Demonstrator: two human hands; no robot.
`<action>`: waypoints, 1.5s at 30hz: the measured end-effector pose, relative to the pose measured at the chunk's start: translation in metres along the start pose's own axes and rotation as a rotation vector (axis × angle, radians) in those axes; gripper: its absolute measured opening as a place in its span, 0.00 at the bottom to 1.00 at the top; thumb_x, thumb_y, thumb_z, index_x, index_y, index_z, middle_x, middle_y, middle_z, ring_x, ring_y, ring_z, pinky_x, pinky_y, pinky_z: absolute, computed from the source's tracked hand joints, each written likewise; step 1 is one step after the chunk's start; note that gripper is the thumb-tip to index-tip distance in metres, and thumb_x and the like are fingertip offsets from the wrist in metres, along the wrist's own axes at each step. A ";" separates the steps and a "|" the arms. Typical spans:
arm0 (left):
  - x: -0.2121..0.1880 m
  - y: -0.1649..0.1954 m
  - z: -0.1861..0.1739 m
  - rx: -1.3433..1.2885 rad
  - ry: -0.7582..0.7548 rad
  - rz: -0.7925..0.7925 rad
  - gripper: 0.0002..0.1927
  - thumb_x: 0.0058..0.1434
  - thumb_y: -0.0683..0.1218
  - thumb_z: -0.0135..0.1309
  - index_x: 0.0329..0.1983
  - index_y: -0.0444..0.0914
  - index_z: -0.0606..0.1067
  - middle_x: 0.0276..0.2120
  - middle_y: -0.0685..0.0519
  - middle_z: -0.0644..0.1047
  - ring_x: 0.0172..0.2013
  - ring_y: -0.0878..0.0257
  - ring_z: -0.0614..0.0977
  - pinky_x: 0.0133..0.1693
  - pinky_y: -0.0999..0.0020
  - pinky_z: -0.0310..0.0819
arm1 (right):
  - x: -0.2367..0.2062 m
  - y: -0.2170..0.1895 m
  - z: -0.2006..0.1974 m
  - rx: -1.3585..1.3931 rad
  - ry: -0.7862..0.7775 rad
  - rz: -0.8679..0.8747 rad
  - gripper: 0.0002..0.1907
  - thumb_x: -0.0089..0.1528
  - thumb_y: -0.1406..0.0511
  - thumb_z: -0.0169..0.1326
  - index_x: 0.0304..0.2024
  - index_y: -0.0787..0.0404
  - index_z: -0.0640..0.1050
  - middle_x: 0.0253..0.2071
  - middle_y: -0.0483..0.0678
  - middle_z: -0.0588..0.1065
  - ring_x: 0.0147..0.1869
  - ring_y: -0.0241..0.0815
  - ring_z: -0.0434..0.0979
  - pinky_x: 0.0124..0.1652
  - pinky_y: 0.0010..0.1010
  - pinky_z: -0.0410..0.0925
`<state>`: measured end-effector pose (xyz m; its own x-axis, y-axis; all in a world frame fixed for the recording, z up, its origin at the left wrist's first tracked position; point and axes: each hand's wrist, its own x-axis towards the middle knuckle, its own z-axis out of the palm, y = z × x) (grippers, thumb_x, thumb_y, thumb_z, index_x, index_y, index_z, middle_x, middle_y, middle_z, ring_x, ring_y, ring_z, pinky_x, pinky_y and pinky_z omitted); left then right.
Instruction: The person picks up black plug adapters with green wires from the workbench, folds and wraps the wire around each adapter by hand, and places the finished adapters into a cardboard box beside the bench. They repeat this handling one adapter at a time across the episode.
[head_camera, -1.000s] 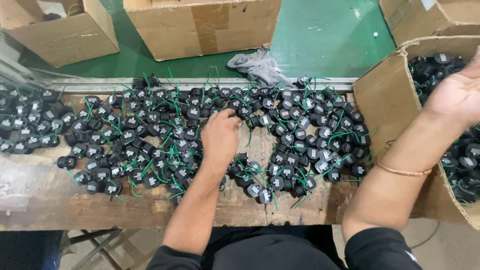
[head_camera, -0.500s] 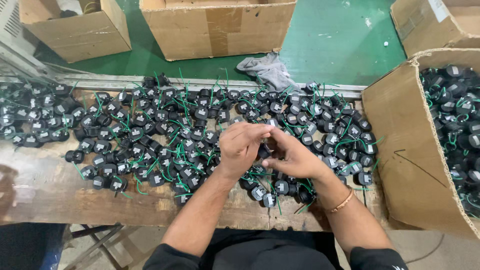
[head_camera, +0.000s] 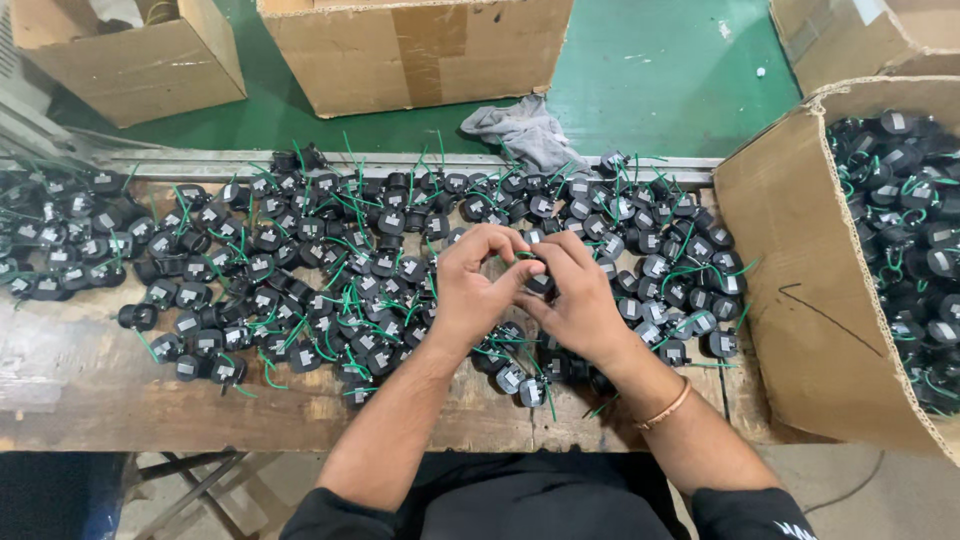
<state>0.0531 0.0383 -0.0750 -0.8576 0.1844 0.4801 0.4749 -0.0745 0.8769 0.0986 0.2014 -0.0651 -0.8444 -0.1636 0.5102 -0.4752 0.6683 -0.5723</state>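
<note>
Covering the worn wooden bench (head_camera: 70, 400) over green floor (head_camera: 660, 70), black parts (head_camera: 330, 290) surround both hands (head_camera: 525, 290) pinching one together.

Small black round parts (head_camera: 300, 290) with bright green wires and pale grey labels cover a worn brown wooden tabletop (head_camera: 80, 390), its surface scuffed and blotched with lighter patches. The floor (head_camera: 660, 70) beyond is solid green. Plain tan cardboard boxes (head_camera: 420, 50) stand on it, and a crumpled grey cloth (head_camera: 520, 130) lies at the tabletop's far edge. A tan box at the right (head_camera: 800, 310) bears a thin black pen mark. A copper-coloured bangle (head_camera: 665, 408) circles one wrist above black sleeves.
</note>
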 end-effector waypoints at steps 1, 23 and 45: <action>-0.001 -0.001 -0.001 0.002 0.014 0.006 0.15 0.52 0.39 0.70 0.30 0.35 0.71 0.36 0.51 0.80 0.39 0.60 0.81 0.44 0.67 0.76 | 0.000 -0.002 -0.001 0.035 -0.026 -0.033 0.27 0.48 0.72 0.68 0.50 0.69 0.75 0.46 0.57 0.72 0.47 0.56 0.77 0.45 0.37 0.72; 0.003 -0.028 -0.015 0.972 -0.261 -0.089 0.03 0.53 0.45 0.62 0.29 0.41 0.82 0.38 0.55 0.80 0.44 0.54 0.79 0.38 0.56 0.76 | 0.009 0.018 -0.025 0.148 0.122 0.063 0.24 0.56 0.77 0.59 0.54 0.65 0.72 0.50 0.51 0.74 0.46 0.41 0.81 0.51 0.32 0.71; 0.008 0.007 -0.015 0.142 -0.196 0.400 0.16 0.55 0.33 0.62 0.45 0.39 0.78 0.46 0.49 0.82 0.48 0.55 0.84 0.51 0.63 0.79 | -0.014 0.051 -0.001 0.698 -0.348 0.334 0.19 0.58 0.73 0.64 0.52 0.66 0.77 0.44 0.42 0.76 0.48 0.31 0.72 0.48 0.27 0.70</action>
<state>0.0470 0.0249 -0.0646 -0.5542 0.3513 0.7546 0.7951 -0.0451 0.6049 0.0862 0.2387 -0.1001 -0.9411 -0.3278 0.0829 -0.1348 0.1388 -0.9811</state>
